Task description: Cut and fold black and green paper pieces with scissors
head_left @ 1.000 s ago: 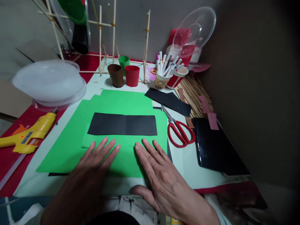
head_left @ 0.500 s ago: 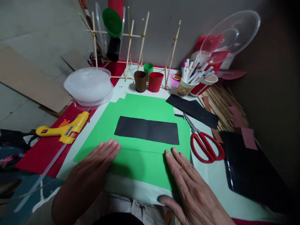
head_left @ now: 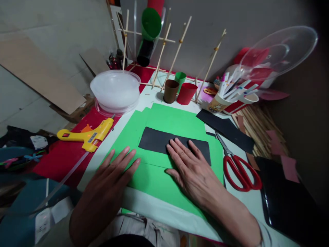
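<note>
Grey wall (head_left: 203,20) rose behind a pale mint-tinted worktop covering (head_left: 149,206). Bare right hand (head_left: 190,168), flattened and gripping nothing, rested on the right half of a matte black rectangular paper strip (head_left: 153,140), which lay on bright green paper sheets (head_left: 169,116). Bare left hand (head_left: 110,181), fingers spread and empty, lay over the sheets' near left side. Light, even finger pressure probably suited the thin strip best, avoiding creases or skewing.

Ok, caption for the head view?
Right hand over a black strip, left hand over green paper, scissors lying to the right.
</note>
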A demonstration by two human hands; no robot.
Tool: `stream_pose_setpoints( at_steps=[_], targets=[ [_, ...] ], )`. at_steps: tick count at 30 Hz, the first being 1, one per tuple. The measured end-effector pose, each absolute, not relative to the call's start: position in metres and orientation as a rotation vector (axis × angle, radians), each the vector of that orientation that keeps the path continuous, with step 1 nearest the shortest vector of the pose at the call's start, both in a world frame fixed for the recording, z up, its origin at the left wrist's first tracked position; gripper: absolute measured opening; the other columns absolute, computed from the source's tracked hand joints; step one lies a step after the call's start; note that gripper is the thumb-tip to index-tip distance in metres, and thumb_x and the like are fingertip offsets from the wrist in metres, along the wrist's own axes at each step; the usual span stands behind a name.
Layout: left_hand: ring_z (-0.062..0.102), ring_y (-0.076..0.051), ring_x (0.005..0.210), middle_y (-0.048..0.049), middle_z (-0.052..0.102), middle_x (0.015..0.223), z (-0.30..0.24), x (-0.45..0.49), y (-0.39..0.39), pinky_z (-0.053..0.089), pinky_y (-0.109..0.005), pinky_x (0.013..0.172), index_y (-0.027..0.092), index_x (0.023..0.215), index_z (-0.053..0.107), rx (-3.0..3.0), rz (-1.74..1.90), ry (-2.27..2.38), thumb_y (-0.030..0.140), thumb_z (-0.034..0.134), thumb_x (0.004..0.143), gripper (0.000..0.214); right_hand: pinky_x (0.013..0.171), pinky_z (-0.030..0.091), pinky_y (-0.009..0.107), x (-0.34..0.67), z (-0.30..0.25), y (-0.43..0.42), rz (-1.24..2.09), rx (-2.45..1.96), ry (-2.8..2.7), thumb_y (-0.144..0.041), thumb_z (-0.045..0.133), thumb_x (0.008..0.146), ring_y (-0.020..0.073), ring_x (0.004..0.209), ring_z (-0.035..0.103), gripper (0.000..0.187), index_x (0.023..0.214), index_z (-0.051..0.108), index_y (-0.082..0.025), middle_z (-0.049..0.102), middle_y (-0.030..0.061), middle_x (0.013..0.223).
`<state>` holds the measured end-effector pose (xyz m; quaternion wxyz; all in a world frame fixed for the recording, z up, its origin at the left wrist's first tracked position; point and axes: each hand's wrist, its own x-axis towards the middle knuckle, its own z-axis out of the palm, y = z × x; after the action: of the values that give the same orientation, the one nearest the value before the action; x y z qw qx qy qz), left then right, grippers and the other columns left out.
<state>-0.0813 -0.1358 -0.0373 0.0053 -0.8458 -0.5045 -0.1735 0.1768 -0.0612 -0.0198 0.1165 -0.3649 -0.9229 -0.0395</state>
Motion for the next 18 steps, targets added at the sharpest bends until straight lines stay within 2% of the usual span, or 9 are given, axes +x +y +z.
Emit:
stream_pose_setpoints(
  at_steps=[3,7,13,18],
  targets=[
    [0.035,-0.027,0.146,-0.0112,0.052,0.150,-0.037,-0.079,-0.135,0.024,-0.059,0.120,0.019,0.140,0.051,-2.631,-0.655,-1.655,-0.005,0.034,0.089,0.059,0.114,0.036,0.057,0.175,-0.026,-0.066,-0.104,-1.031,-2.745,-0.042,0.037,0.105,0.0304,0.141,0.043,0.054,0.143,0.048,-0.005,0.050,0.0170,0.150],
    [0.039,-0.027,0.144,-0.0116,0.056,0.147,-0.038,-0.077,-0.134,0.023,-0.061,0.119,0.019,0.138,0.053,-2.619,-0.771,-1.677,-0.001,0.038,0.092,0.053,0.111,0.037,0.057,0.182,-0.025,-0.081,-0.197,-0.996,-2.762,-0.036,0.041,0.104,0.0313,0.141,0.043,0.050,0.143,0.048,-0.005,0.050,0.0172,0.149],
    [0.048,-0.023,0.138,-0.0112,0.066,0.136,-0.041,-0.077,-0.137,0.023,-0.058,0.121,0.016,0.134,0.055,-2.610,-0.870,-1.668,-0.003,0.041,0.091,0.049,0.114,0.031,0.056,0.190,-0.026,-0.092,-0.158,-0.982,-2.796,-0.035,0.046,0.103,0.0313,0.145,0.035,0.053,0.146,0.044,-0.004,0.046,0.0169,0.153],
    [0.050,-0.019,0.136,-0.0101,0.068,0.132,-0.043,-0.074,-0.137,0.025,-0.051,0.122,0.014,0.132,0.056,-2.574,-0.946,-1.676,-0.003,0.041,0.089,0.048,0.117,0.025,0.054,0.191,-0.025,-0.093,-0.129,-0.981,-2.790,-0.032,0.047,0.102,0.0299,0.147,0.032,0.052,0.146,0.044,-0.004,0.045,0.0165,0.153]
  ],
)
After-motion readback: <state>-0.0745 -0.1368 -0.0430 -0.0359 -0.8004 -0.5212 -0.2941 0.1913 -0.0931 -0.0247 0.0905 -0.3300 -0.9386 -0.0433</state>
